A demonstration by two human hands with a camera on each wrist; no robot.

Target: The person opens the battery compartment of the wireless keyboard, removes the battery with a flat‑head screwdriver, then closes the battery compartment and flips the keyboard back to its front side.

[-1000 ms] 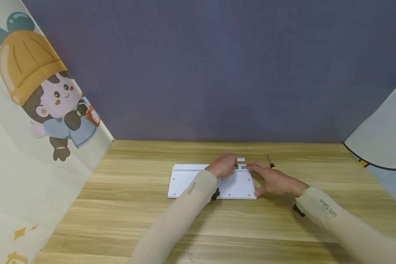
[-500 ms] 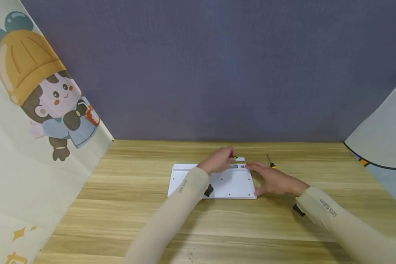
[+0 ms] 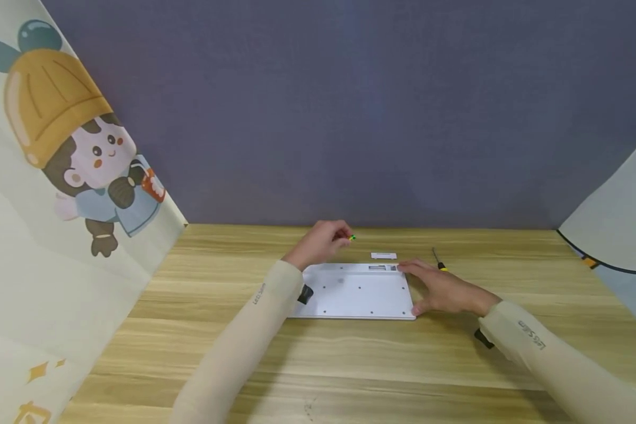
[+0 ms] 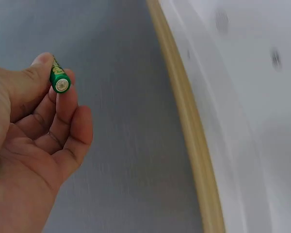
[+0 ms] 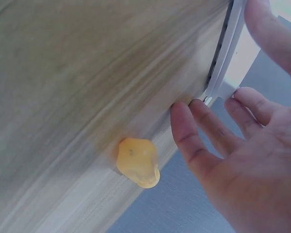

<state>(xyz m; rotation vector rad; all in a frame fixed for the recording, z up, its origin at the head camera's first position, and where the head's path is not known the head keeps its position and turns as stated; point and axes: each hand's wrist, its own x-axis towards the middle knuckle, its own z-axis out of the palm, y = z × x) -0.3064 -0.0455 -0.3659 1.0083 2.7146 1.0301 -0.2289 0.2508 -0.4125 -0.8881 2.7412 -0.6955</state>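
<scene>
My left hand (image 3: 319, 242) pinches a small green battery (image 4: 59, 78) between thumb and fingertips, raised near the back of the table. In the left wrist view one flat end of the battery faces the camera. A white keyboard (image 3: 344, 297) lies face down, its screw-dotted underside up. Along its back edge the battery compartment (image 3: 377, 268) is uncovered. Just behind lies the white battery cover (image 3: 384, 255). My right hand (image 3: 447, 290) rests at the keyboard's right side, fingers spread, with the thumb at the near corner and fingertips by the far one.
To the right, beyond my right hand, a screwdriver (image 3: 439, 260) with a black and yellow handle lies on the wooden table (image 3: 233, 353). A dark grey panel (image 3: 350, 118) stands along the table's back edge, and printed cloth (image 3: 10, 235) hangs at the left.
My left hand has lifted away from the keyboard's compartment and moved back and to the left, with the battery in its fingers. The right hand stays at the keyboard's side.
</scene>
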